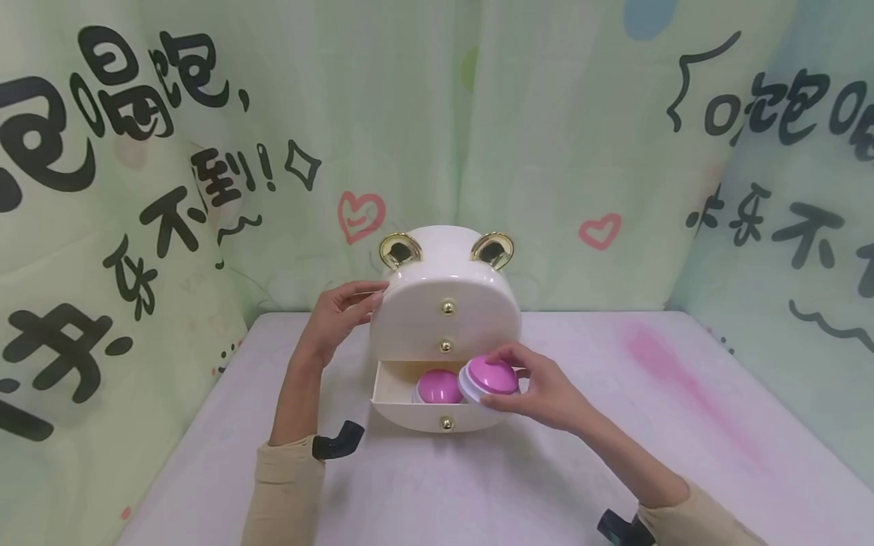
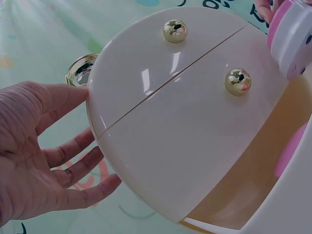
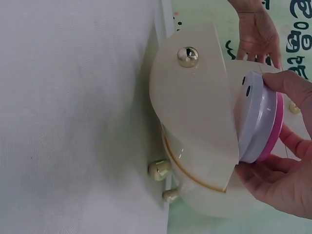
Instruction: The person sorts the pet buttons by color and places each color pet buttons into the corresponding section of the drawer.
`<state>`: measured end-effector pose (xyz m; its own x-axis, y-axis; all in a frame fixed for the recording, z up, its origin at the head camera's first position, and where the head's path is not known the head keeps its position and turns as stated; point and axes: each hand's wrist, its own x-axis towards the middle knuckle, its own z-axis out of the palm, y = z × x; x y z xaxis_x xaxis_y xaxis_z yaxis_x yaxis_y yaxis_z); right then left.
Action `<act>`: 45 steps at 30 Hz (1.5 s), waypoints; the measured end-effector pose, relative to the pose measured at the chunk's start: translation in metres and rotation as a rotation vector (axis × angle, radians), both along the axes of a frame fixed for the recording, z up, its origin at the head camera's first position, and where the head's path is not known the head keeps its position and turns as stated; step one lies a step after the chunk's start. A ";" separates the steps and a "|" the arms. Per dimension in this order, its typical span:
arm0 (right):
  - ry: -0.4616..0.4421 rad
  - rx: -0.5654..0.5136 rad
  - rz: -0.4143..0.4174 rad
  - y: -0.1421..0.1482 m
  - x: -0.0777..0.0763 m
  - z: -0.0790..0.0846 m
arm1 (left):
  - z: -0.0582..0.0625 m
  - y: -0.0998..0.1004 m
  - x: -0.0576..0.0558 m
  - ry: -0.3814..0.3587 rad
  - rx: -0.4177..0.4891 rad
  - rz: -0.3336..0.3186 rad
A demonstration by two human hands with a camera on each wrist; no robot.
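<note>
A glossy white storage box (image 1: 423,318) with gold ears and gold knobs stands on the table, its bottom drawer (image 1: 403,417) pulled out. My right hand (image 1: 546,387) grips a round pink-and-white container (image 1: 493,375) by its edges, over the drawer's right front. The right wrist view shows its white side (image 3: 258,119) tilted, with small dark spots. A similar pink container (image 1: 439,387) lies inside the drawer, partly hidden by the drawer front. My left hand (image 1: 339,315) rests its fingertips against the box's left side, fingers spread and loosely extended in the left wrist view.
The box stands on a white table (image 1: 587,470) with a pink stain (image 1: 676,371) to the right. Pale green curtains (image 1: 546,152) with dark lettering and hearts surround the table at the back and sides. Two small gold feet (image 3: 159,169) show under the box.
</note>
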<state>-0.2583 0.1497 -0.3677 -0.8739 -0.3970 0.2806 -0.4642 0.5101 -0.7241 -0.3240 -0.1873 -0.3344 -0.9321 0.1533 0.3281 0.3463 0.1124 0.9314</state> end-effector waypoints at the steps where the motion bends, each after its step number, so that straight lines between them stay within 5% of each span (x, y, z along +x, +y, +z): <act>1: -0.012 0.008 0.000 -0.001 -0.001 0.000 | 0.000 0.000 0.000 0.002 0.001 -0.001; 11: -0.085 0.021 -0.030 -0.011 -0.008 -0.001 | 0.002 0.000 0.000 0.009 0.000 -0.001; 26: 0.074 0.015 -0.155 -0.018 -0.007 -0.016 | 0.000 -0.002 -0.002 0.010 -0.023 0.019; 45: 0.075 0.014 -0.123 -0.020 -0.002 -0.024 | 0.000 -0.001 0.000 -0.001 -0.018 0.010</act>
